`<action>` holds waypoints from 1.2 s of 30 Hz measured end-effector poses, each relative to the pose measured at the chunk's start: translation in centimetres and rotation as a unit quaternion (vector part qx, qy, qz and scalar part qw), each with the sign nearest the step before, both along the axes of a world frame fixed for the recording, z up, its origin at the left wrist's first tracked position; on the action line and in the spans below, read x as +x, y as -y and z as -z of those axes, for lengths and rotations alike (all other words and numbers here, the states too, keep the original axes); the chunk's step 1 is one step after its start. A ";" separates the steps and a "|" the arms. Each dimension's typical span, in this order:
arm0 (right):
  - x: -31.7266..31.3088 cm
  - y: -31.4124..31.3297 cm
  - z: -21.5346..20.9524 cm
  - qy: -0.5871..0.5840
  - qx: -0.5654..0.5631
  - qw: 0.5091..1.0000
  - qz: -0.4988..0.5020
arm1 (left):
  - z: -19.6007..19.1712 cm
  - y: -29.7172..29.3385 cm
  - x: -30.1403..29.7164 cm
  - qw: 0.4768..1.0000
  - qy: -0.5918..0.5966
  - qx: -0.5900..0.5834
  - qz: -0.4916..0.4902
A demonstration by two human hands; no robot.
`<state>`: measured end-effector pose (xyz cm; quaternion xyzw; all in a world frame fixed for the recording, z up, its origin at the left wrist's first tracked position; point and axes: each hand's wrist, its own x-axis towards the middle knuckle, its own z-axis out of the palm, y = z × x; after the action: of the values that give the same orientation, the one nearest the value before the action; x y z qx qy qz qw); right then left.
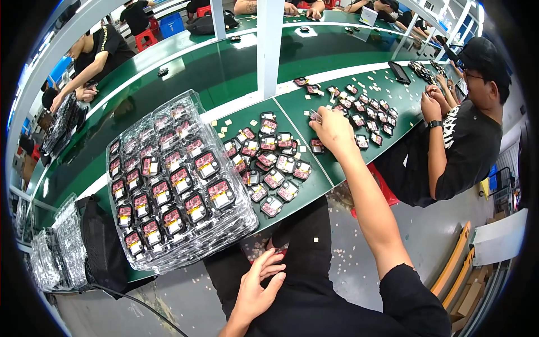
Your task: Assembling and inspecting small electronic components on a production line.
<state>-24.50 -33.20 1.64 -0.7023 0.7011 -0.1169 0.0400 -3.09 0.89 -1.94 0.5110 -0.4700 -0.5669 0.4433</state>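
My right hand [333,132] reaches forward over the green table. Its fingertips are closed together at the left side of a scattered pile of small rounded black cases [375,115] with red boards inside; what they pinch is too small to make out. One such case [317,146] lies just below its wrist. My left hand [259,287] hovers over my lap with the fingers apart, holding nothing. Between the hands and a stack of clear plastic trays [185,236] lies another heap of cases [273,178]. The top tray holds rows of the same cases, many with a white block and yellow strip.
A white post [270,50] rises beyond the heap. At right, a co-worker in a black cap [484,62] sits close by. Another person [101,53] works at the far left. A black bag [104,247] and more clear trays [59,253] stand left. Pale square bits litter table and floor.
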 end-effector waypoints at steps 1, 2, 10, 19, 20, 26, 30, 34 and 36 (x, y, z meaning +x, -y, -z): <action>-0.3 -0.3 -0.1 0.020 -0.020 1.000 -0.011 | -0.1 0.1 -0.1 1.000 -0.010 0.003 0.006; -0.6 -0.6 -0.2 0.039 -0.040 0.998 -0.023 | -0.1 0.1 -0.1 1.000 -0.020 0.007 0.011; 2.1 -12.6 -5.6 0.242 -0.030 0.917 -0.317 | -0.5 0.6 0.8 0.989 -0.142 0.001 -0.046; 3.2 -21.2 -4.3 0.139 0.091 0.834 -0.526 | -1.6 2.4 1.0 0.993 -0.122 0.000 0.001; 3.3 -21.5 -3.8 0.139 0.096 0.834 -0.526 | -1.5 2.5 1.1 0.998 -0.049 -0.016 0.036; 3.7 -22.5 -2.4 0.191 0.101 0.834 -0.508 | -1.0 1.8 1.2 0.987 -0.154 0.048 -0.009; 3.7 -22.8 -1.7 0.240 0.111 0.831 -0.489 | -0.9 1.7 1.4 0.975 -0.214 0.049 -0.042; 3.9 -22.9 -1.0 0.304 0.132 0.823 -0.461 | -0.6 1.3 1.7 0.967 -0.247 0.052 -0.040; 4.0 -22.9 -0.8 0.314 0.143 0.823 -0.451 | -0.4 1.1 1.8 0.962 -0.261 0.064 -0.051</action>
<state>-20.52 -10.31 2.41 -0.8519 0.2641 -0.1982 0.4064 -1.25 -0.16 -1.56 0.3961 -0.2738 -0.6859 0.5455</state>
